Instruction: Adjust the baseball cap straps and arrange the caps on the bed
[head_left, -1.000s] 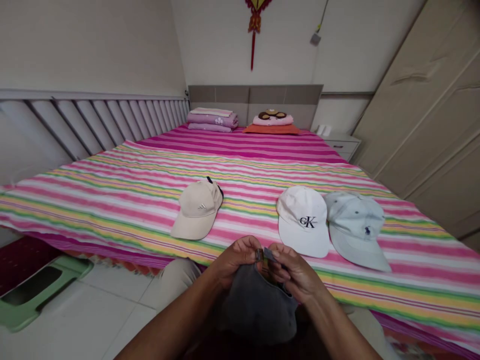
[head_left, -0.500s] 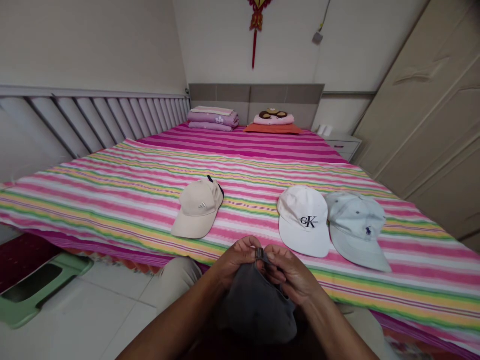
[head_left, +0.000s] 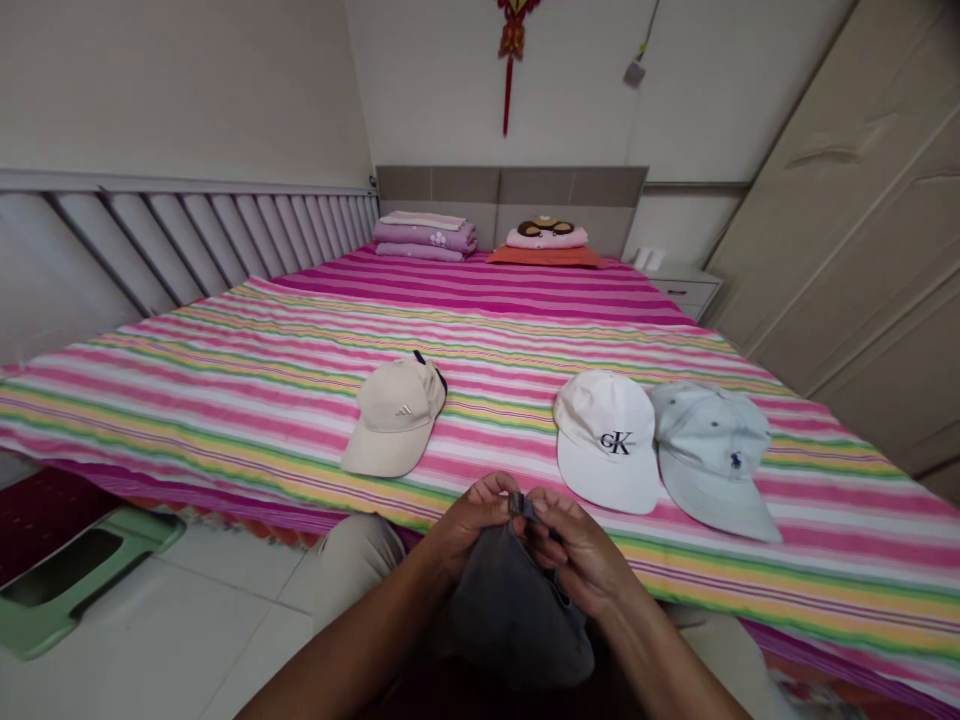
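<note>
A dark grey cap (head_left: 517, 620) hangs low in front of me, its strap and buckle (head_left: 517, 503) at the top between my hands. My left hand (head_left: 474, 520) pinches the buckle side of the strap. On the other side, my right hand (head_left: 574, 545) has its fingers closed on the strap. Beyond them on the bed lie a beige cap (head_left: 397, 415) to the left, a white cap with black letters (head_left: 607, 440) to the right, and a pale blue-green cap (head_left: 712, 455) touching the white one.
The striped bed sheet (head_left: 247, 400) spreads ahead. Folded bedding (head_left: 424, 238) and a pink pillow (head_left: 547, 238) lie by the headboard (head_left: 442, 187). A green stool (head_left: 82, 590) stands at the lower left, a nightstand (head_left: 686, 290) at the back right.
The hands stay at the strap, with only a slight shift of the fingers and buckle. The grey cap's body has changed shape a little. The caps on the bed have not moved.
</note>
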